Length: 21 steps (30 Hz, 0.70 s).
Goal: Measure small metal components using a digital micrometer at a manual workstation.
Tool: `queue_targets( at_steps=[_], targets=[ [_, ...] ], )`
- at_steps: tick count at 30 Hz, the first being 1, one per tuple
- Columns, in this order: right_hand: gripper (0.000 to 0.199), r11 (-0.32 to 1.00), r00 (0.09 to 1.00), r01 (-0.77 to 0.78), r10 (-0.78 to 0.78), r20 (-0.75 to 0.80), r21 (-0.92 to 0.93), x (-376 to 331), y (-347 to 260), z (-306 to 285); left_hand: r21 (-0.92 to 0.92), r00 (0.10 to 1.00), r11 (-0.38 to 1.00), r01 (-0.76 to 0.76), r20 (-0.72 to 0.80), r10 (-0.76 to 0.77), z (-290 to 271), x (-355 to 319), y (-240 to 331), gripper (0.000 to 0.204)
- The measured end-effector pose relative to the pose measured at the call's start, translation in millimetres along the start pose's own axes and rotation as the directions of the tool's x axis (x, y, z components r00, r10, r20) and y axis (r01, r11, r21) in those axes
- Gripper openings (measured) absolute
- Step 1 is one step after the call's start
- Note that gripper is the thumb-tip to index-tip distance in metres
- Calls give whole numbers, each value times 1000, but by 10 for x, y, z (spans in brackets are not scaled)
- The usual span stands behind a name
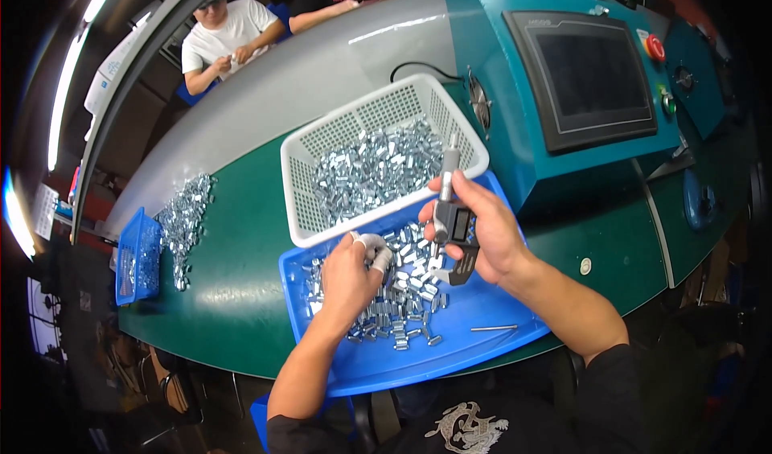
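My right hand [497,237] is wrapped round a digital micrometer [452,160], its silver thimble pointing up and its grey frame with a small screen hanging below. Close by on the left, my left hand [354,271] has its fingers curled in, with white covers [375,246] on some fingertips. Whatever those fingers hold, if anything, is hidden. Both hands are over a blue tray [474,353] where many small shiny metal sleeves [398,309] lie loose. A thin metal pin [494,328] rests in the tray's right part.
Behind the tray, a white perforated basket [301,205] holds many similar metal pieces. More pieces [186,221] lie heaped at the left beside a small blue basket [137,253]. A teal machine [515,132] with a screen [591,76] stands at right. Two people sit across the green table [233,293].
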State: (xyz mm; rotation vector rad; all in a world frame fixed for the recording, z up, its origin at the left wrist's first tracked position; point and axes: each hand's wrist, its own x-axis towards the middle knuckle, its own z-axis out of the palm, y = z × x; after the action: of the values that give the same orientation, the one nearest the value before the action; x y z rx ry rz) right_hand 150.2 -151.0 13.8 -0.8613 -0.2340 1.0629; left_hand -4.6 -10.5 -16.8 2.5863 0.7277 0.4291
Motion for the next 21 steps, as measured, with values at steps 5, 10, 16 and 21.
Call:
queue_targets(
  at_steps=[5, 10, 16, 21],
  targets=[
    [41, 1000, 1000, -16, 16, 11, 11, -16, 1, 16, -627, 951, 735, 258, 299, -79, -5, -29, -34, 16],
    [42, 1000, 1000, -2, 2, 7, -22, -9, 0, -19, -835, 907, 398, 381, 421, 14, -55, -26, 48, 19],
    [45, 1000, 1000, 3, -3, 15, -20, 46, -18, -4, -870, 894, 250, 424, 446, 35, -37, -81, 213, 24],
    [48, 1000, 1000, -23, 23, 16, -12, 41, 17, -11, -866, 887, 223, 449, 463, 12, -28, -92, 263, 23]
  ],
)
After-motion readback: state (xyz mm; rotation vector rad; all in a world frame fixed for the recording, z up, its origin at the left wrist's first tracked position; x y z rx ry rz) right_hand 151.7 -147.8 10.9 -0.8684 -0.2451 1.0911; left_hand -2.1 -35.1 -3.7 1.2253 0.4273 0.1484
